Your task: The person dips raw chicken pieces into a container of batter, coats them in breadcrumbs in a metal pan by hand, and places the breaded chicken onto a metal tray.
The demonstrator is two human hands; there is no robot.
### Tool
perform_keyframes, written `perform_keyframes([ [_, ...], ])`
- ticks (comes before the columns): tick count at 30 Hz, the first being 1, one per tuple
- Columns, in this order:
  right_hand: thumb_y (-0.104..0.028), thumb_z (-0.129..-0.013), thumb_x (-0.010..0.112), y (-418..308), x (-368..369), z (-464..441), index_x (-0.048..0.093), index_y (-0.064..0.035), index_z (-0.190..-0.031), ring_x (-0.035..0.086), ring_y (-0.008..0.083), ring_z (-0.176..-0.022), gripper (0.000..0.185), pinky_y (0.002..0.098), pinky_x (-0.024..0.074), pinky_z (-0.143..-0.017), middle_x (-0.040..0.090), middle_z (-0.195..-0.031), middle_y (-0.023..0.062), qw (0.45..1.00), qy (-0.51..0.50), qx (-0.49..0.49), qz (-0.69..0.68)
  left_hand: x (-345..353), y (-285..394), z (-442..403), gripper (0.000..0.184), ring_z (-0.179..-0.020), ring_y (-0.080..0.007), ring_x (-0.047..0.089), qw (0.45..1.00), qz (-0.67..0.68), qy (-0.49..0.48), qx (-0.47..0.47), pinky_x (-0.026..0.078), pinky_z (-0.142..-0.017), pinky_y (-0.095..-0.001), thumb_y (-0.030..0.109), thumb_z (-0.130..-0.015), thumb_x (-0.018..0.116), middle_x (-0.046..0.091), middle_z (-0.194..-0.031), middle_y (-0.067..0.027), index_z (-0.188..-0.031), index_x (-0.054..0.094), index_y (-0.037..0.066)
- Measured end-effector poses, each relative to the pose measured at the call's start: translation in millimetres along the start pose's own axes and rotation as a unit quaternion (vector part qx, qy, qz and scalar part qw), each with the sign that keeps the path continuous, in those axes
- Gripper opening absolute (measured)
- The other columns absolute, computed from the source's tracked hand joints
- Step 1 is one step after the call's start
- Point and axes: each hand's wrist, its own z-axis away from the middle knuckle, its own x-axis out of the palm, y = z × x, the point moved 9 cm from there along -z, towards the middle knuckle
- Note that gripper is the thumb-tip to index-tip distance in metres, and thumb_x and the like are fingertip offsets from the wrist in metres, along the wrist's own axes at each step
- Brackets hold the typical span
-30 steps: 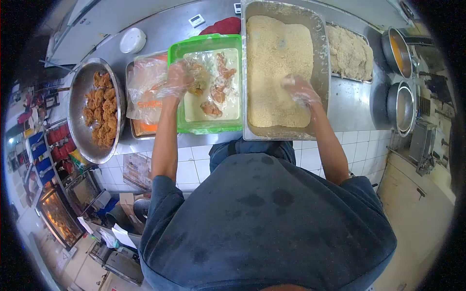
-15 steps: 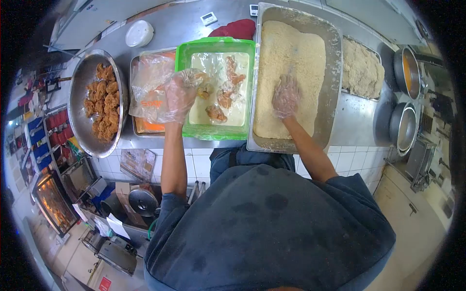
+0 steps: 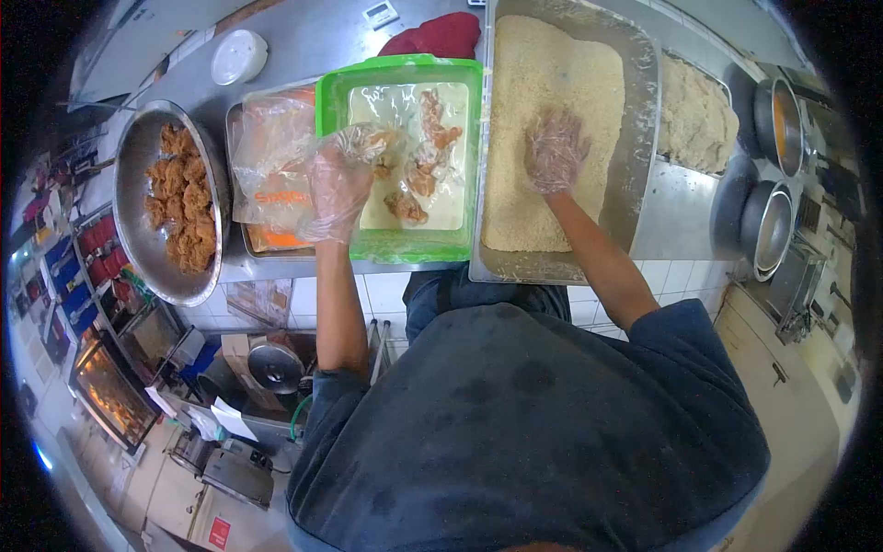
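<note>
My left hand (image 3: pixel 340 179), in a clear plastic glove, is over the left side of a green tub (image 3: pixel 414 250) of pale, milky batter (image 3: pixel 380 216). Its fingers are closed on a raw chicken piece (image 3: pixel 382 169), partly hidden under the fingertips. Several other wet chicken pieces (image 3: pixel 406 208) lie in the batter. On the right, my right hand (image 3: pixel 556 152), gloved too, lies open with fingers spread on the bed of dry breading (image 3: pixel 515 216) in a deep metal pan (image 3: pixel 635 138). No chicken shows under that hand.
A metal bowl (image 3: pixel 131 235) of browned fried pieces (image 3: pixel 189 198) stands far left. Between it and the tub sits a tray with a plastic bag (image 3: pixel 267 175). Beyond are a white lidded container (image 3: pixel 239 57) and red cloth (image 3: pixel 430 37). Crumbly coating (image 3: pixel 692 115) and metal bowls (image 3: pixel 771 230) stand right.
My right hand has moved slightly away from me across the breading, its fingers more spread. My left hand has stayed over the tub, its fingertips a little lower. The view has shifted slightly.
</note>
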Motion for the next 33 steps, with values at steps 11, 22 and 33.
perform_keyframes([
  [11, -0.052, -0.098, 0.037, -4, -3, 32, 0.028, -0.0160, -0.157, 0.022, 0.0370, -0.148, 0.069, 0.0566, 0.0083, -0.119, 0.022, -0.162, 0.0165, 0.997, -0.011, -0.066, -0.036, 11, -8, -16, 0.025, -0.088, -0.0272, 0.072, 0.999, 0.032, -0.009, 0.035, 0.054, -0.078, -0.0375, 0.003, -0.082, 0.065, 0.074, -0.096, -0.0168, -0.105, 0.074, 0.004],
  [22, -0.055, -0.092, 0.049, 16, -1, 68, 0.027, -0.0139, -0.157, 0.022, 0.0397, -0.147, 0.080, 0.0562, 0.0109, -0.119, 0.027, -0.160, 0.0181, 0.991, -0.009, -0.099, -0.089, -5, 1, 7, 0.026, -0.076, -0.0351, 0.070, 0.998, 0.051, 0.007, 0.033, 0.054, -0.067, -0.0432, 0.009, -0.077, 0.068, 0.072, -0.085, -0.0190, -0.103, 0.074, 0.006],
  [33, -0.045, -0.096, 0.047, 13, -21, 42, 0.031, -0.0189, -0.156, 0.031, 0.0372, -0.142, 0.067, 0.0555, 0.0178, -0.115, 0.037, -0.154, 0.0174, 0.993, 0.022, -0.050, -0.107, -15, 8, 11, 0.032, -0.082, -0.0329, 0.071, 0.998, 0.056, 0.021, 0.034, 0.054, -0.073, -0.0413, 0.002, -0.076, 0.061, 0.073, -0.091, -0.0199, -0.104, 0.074, 0.007],
])
